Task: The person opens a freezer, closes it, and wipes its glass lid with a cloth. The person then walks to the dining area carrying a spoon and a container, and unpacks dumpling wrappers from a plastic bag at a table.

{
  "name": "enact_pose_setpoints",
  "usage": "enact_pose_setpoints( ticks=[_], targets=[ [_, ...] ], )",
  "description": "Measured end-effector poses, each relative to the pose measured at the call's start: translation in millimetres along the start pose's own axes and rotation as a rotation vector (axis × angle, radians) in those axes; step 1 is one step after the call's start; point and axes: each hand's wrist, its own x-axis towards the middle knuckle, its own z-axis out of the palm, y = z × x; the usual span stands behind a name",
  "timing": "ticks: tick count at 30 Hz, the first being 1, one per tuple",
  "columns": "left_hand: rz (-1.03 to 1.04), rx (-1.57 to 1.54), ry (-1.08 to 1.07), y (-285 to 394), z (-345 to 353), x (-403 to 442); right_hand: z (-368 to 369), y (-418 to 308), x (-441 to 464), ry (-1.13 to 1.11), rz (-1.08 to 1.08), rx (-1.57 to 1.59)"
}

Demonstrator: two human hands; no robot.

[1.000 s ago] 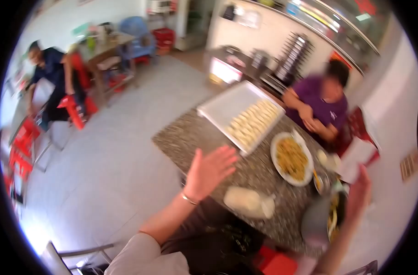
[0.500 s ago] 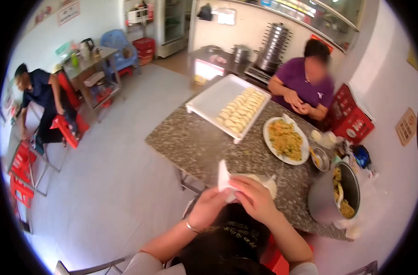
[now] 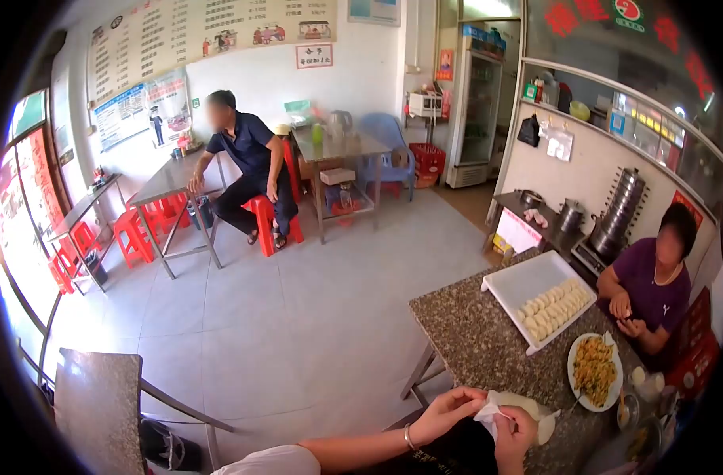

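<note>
A thin, crumpled white tissue (image 3: 490, 413) is held between my two hands at the table's near edge. My left hand (image 3: 447, 415), with a bracelet at the wrist, pinches one side of it. On the other side, my right hand (image 3: 517, 437) has its fingers closed around it. Just behind my right hand lies a pale, flat item (image 3: 546, 426), partly hidden, perhaps dough. Farther back on the speckled table (image 3: 456, 317) stands a white tray (image 3: 520, 275) with rows of dumplings (image 3: 555, 309). An oval white plate (image 3: 573, 378) carries chopped yellow-green filling (image 3: 595, 366).
Across the table sits a person in purple (image 3: 650, 289), hands together. Another person in dark clothes (image 3: 251, 150) sits on a red stool by the far wall. A metal pot (image 3: 643, 443) is at lower right, stacked steamers (image 3: 619, 214) behind. Another table (image 3: 100, 396) is at left.
My view has swung left and up, showing more of the room. The white sheet, flatter and upright before, is now crumpled between my hands. The far seated person has straightened up.
</note>
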Motion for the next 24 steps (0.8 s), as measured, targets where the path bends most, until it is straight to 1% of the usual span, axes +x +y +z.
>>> enact_pose_setpoints(
  ticks=[1, 2, 3, 4, 5, 6, 7, 9, 10, 11, 13, 14, 16, 17, 19, 20, 22, 23, 24],
  targets=[
    [-0.087, -0.108, 0.042, 9.2, 8.1, -3.1, 1.4, -4.5, 3.1, -0.002, -0.01, -0.002],
    [-0.229, -0.114, -0.009, 8.1, 11.9, -4.4, 2.3, -10.4, 6.0, 0.006, -0.179, -0.048],
    [-0.245, -0.123, -0.027, 8.5, 12.7, -6.4, 1.5, -15.0, 5.3, 0.023, -0.337, -0.105],
    [-0.338, 0.006, -0.059, 8.2, 10.3, -6.0, -1.2, -15.3, 2.8, 0.001, -0.325, -0.196],
    [-0.438, 0.131, -0.108, 2.3, 10.4, -5.4, -6.5, -2.5, 0.5, -0.006, -0.306, -0.214],
    [-0.302, 0.098, -0.134, -12.1, 8.5, -0.4, -11.5, 0.8, -2.5, -0.007, -0.311, -0.28],
    [-0.174, 0.057, -0.164, -25.4, 9.6, 2.5, -13.7, -3.7, -7.6, 0.005, -0.159, -0.174],
    [-0.219, 0.107, -0.194, -13.6, 20.7, 6.7, -22.3, 7.2, -13.6, 0.055, -0.197, -0.182],
    [-0.227, 0.098, -0.203, -17.5, 25.3, 8.8, -26.7, 11.9, -17.6, 0.066, -0.1, -0.094],
    [-0.224, 0.095, -0.202, -23.3, 29.7, 13.2, -32.3, 25.4, -19.7, 0.098, -0.117, -0.08],
    [-0.272, 0.079, -0.249, -31.1, 43.0, 23.6, -39.1, 28.5, -20.6, 0.171, -0.028, 0.097],
    [-0.266, 0.085, -0.262, -30.5, 51.7, 27.8, -43.6, 31.5, -22.5, 0.205, -0.011, 0.09],
    [-0.277, 0.088, -0.267, -28.7, 67.6, 35.8, -51.5, 34.9, -23.3, 0.118, 0.089, 0.155],
    [-0.29, 0.09, -0.285, -28.7, 74.5, 43.1, -55.3, 34.4, -19.7, 0.14, 0.095, 0.152],
    [-0.135, 0.263, -0.357, -27.4, 86.0, 48.8, -61.8, 27.0, -21.5, 0.167, 0.123, 0.319],
    [-0.144, 0.263, -0.363, -26.2, 92.2, 55.7, -67.2, 27.4, -20.2, 0.175, 0.113, 0.327],
    [-0.049, 0.38, -0.468, -22.9, 103.2, 66.6, -86.8, 27.8, -16.8, 0.14, 0.149, 0.29],
    [-0.057, 0.384, -0.456, -19.8, 107.9, 74.1, -94.2, 28.5, -11.7, 0.099, 0.165, 0.255],
    [0.055, 0.503, -0.513, -16.6, 112.2, 81.2, -97.4, 28.8, -8.2, 0.185, 0.108, 0.205]
  ],
)
